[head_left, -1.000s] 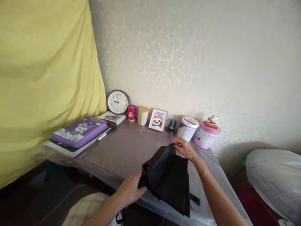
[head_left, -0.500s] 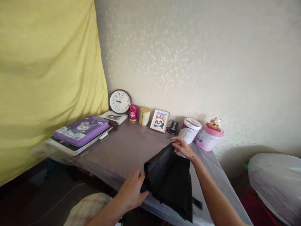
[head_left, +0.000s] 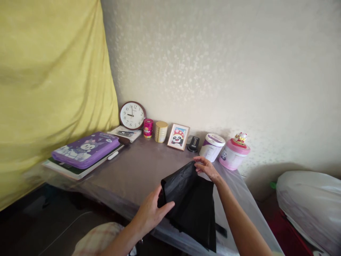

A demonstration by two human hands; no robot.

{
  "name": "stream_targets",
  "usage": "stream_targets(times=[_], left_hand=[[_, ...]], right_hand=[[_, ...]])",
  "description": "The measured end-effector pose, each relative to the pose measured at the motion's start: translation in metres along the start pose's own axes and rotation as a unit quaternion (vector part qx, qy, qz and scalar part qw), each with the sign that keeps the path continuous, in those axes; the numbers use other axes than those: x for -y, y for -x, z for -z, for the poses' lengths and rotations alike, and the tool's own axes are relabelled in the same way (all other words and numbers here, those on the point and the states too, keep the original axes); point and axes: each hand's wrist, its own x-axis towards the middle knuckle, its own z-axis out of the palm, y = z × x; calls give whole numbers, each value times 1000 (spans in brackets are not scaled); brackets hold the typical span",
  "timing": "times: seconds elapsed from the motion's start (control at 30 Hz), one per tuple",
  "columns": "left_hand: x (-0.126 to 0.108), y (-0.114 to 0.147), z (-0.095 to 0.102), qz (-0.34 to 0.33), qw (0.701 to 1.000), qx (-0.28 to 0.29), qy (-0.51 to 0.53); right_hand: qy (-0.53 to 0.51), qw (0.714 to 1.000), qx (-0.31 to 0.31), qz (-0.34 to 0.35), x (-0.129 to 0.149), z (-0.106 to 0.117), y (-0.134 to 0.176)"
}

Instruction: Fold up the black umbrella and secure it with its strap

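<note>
A loosely folded black umbrella (head_left: 190,209) hangs in front of me over the near right part of the table, its thin cloth panels drooping in folds. My left hand (head_left: 150,209) grips its left end, thumb stretched across the cloth and the other fingers partly hidden behind it. At the top corner of a panel, my right hand (head_left: 206,167) pinches the cloth between thumb and fingers and holds it taut. A short dark strap (head_left: 221,230) sticks out at the lower right of the cloth.
Along the wall stand a clock (head_left: 132,115), a pink can (head_left: 148,128), a yellow tin (head_left: 161,132), a panda picture frame (head_left: 178,137), a white-purple tub (head_left: 211,147) and a pink-lidded jar (head_left: 233,154). A purple case (head_left: 86,149) lies left on books. A bulging plastic bag (head_left: 310,202) sits right.
My left thumb has lifted and now lies across the cloth, the hand slightly higher. My right hand keeps its pinch. The whole view has shifted a little.
</note>
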Motion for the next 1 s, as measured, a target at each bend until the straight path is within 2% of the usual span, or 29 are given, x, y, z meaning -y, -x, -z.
stream_targets(times=[0.2,0.37,0.47,0.6,0.73,0.93,1.0], left_hand=[[-12,-9,-4,-54,998,-43,-6],[-11,-12,-13,5,999,-29,22],[-12,-13,-16,-2,1000,-27,14],[-17,-15,-16,32,999,-24,14],[-24,-18,-13,75,996,-37,37],[-27,-20,-8,80,992,-60,76],[-25,-21,-8,90,990,-70,78]], right_hand=[[-5,999,-30,-24,-2,-3,7],[-16,999,-26,-22,1,-2,13],[-10,999,-23,-23,2,-1,13],[22,999,-7,-45,2,-4,9],[-15,999,-27,-43,2,-11,3],[54,996,73,-26,-3,-9,-7],[72,993,87,-18,-8,-7,-11]])
